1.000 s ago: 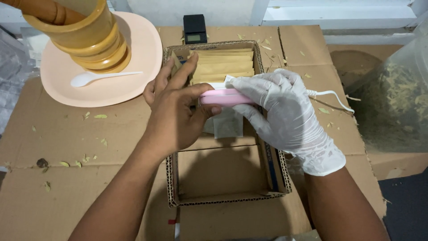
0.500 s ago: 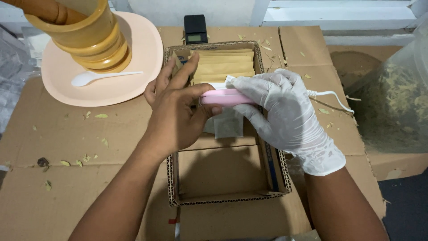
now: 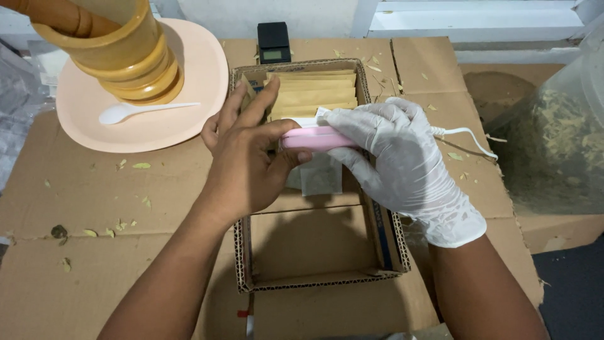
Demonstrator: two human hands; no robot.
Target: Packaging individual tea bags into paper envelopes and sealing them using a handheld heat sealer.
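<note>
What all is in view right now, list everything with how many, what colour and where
cardboard tray: one, brown, centre, on the cardboard sheets
paper envelopes: a stack, tan, at the tray's far end
pink tool: one, pink with a white cord, held over the tray
small pouch: one, pale and see-through, under the tool
plate: one, peach, far left
wooden mortar: one, yellow-brown, on the plate
spoon: one, white, on the plate
digital scale: one, black, behind the tray
plastic bag of dried herbs: one, clear, right edge
leaf bits: scattered, green-yellow, on the cardboard
left hand: bare, grips the tool
right hand: white glove, grips the tool
</note>
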